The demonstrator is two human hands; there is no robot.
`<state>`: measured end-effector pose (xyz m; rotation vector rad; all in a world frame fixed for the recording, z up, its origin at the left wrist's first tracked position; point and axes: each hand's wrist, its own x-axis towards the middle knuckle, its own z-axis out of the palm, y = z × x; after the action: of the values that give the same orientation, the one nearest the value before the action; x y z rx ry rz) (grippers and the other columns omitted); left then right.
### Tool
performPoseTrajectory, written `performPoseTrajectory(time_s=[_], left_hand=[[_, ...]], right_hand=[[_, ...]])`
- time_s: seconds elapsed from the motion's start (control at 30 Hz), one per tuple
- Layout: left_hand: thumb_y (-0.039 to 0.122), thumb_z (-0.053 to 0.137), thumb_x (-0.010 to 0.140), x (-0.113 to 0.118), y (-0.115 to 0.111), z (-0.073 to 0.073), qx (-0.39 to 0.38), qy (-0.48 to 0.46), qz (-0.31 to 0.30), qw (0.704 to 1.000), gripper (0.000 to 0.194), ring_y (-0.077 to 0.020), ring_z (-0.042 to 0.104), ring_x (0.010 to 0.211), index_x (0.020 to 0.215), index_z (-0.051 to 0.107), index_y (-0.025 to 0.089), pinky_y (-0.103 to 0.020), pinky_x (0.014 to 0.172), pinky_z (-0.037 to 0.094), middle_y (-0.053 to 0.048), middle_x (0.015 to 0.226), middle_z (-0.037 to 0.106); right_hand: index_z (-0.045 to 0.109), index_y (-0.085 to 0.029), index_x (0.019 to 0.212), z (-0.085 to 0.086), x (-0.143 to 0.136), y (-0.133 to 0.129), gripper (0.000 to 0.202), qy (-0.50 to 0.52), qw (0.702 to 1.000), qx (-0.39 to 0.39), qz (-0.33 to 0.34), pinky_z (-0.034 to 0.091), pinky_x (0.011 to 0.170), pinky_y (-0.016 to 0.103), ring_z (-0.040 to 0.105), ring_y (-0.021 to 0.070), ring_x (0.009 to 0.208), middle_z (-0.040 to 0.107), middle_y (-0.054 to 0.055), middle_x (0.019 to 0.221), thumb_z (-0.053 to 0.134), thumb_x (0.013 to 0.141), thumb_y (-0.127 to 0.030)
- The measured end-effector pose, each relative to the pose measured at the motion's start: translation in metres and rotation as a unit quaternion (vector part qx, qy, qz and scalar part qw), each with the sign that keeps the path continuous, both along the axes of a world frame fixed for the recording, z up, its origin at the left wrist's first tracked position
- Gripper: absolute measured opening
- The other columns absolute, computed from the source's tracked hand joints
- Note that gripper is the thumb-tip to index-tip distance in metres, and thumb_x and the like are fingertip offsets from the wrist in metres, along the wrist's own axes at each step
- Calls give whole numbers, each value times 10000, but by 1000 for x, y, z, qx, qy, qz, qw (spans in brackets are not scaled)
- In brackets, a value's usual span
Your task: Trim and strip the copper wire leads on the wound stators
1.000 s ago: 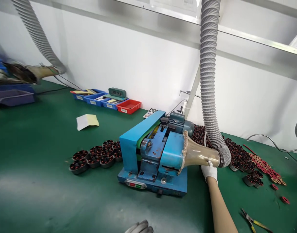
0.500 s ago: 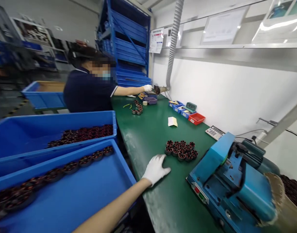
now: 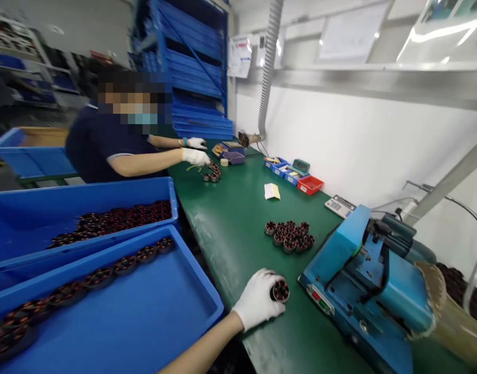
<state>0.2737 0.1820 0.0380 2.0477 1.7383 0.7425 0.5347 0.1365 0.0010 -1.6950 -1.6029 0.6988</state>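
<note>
My left hand (image 3: pixel 257 301), in a white glove, is closed around a small round motor stator (image 3: pixel 280 291) with copper-coloured windings, near the front edge of the green table. The winding side of the stator faces up and to the right, beyond my fingers. Farther up the table, a cluster of similar stators (image 3: pixel 289 236) stands close together. My right hand is out of view.
A blue grinder-like machine (image 3: pixel 363 291) stands on the right. Blue bins (image 3: pixel 199 291) holding stators are at the left. Across the green table (image 3: pixel 230 218), a co-worker's gloved hand (image 3: pixel 195 157) reaches a row of stators (image 3: pixel 213 174). Small trays (image 3: pixel 310 185) line the wall.
My left hand has taken hold of a stator from the cluster and moved it nearer. The co-worker's arm has come back from the hose end to the row of stators. The view has shifted slightly.
</note>
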Motion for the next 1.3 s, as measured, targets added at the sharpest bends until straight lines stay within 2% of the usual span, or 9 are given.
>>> performPoseTrajectory(time_s=[0.2, 0.37, 0.5, 0.7, 0.83, 0.93, 1.03, 1.2, 1.3], left_hand=[[256, 644, 636, 70, -71, 0, -10, -60, -172, 983, 663, -267, 466, 1162, 1256, 418, 188, -475, 1070, 265, -95, 1228, 543], [284, 711, 597, 92, -64, -1, -38, -66, -221, 972, 796, -260, 558, 1036, 1289, 348, 129, -473, 1039, 321, -121, 1130, 597], [323, 766, 520, 95, -61, -5, -8, -81, -207, 975, 722, -283, 568, 958, 1158, 464, 172, -497, 990, 352, -86, 1021, 613], [383, 813, 432, 97, -68, -1, 1, -61, -188, 980, 704, -304, 548, 898, 1032, 516, 163, -512, 926, 395, -76, 889, 582], [407, 779, 459, 92, -64, -1, 20, -74, -243, 967, 916, -330, 503, 1038, 1230, 383, 110, -493, 977, 367, -139, 1077, 559], [336, 764, 540, 87, -61, -3, -12, -80, -299, 951, 912, -293, 503, 1089, 1303, 301, 147, -450, 998, 366, -121, 1174, 552], [342, 801, 507, 88, -62, -3, -24, -83, -278, 957, 876, -292, 528, 1027, 1249, 379, 144, -450, 966, 385, -108, 1082, 590], [460, 794, 449, 91, -65, -3, -2, -91, -233, 968, 792, -288, 541, 886, 1114, 490, 156, -448, 821, 449, -84, 920, 565], [441, 765, 495, 85, -61, -2, 3, -114, -294, 949, 882, -306, 506, 1035, 1237, 381, 157, -459, 931, 394, -119, 1112, 536]], right_hand=[[687, -209, 945, 15, -14, -43, 444, 266, 958, -102, -35, 525, 812, 403, 635, 291, 927, 697, 86, 967, 735, 552, -410], [728, -227, 702, 45, -36, -36, 148, 213, 974, -35, -73, 509, 765, 351, 626, 231, 772, 679, 58, 789, 704, 598, -328], [721, -197, 713, 49, -32, -40, 210, 264, 955, -21, -136, 512, 641, 315, 606, 191, 656, 670, 52, 711, 685, 655, -395], [678, -216, 768, 80, 10, -45, 257, 462, 830, 105, -295, 466, 515, 195, 559, 91, 563, 660, -18, 686, 777, 586, -367], [706, -178, 845, 66, -6, -52, 336, 350, 914, -67, -194, 519, 652, 288, 628, 177, 694, 705, 57, 812, 787, 553, -322], [720, -175, 739, 47, -31, -53, 249, 294, 940, -69, -158, 513, 743, 350, 633, 223, 742, 704, 68, 775, 758, 564, -348], [712, -177, 708, 50, -35, -51, 223, 305, 933, -41, -187, 518, 652, 314, 619, 190, 657, 692, 59, 705, 727, 615, -379], [686, -214, 747, 87, -3, -58, 222, 403, 876, 94, -249, 500, 543, 251, 583, 123, 552, 669, 3, 653, 742, 634, -396], [709, -225, 834, 87, -3, -66, 240, 229, 968, 5, -99, 530, 702, 337, 640, 197, 734, 704, 51, 829, 759, 615, -311]])
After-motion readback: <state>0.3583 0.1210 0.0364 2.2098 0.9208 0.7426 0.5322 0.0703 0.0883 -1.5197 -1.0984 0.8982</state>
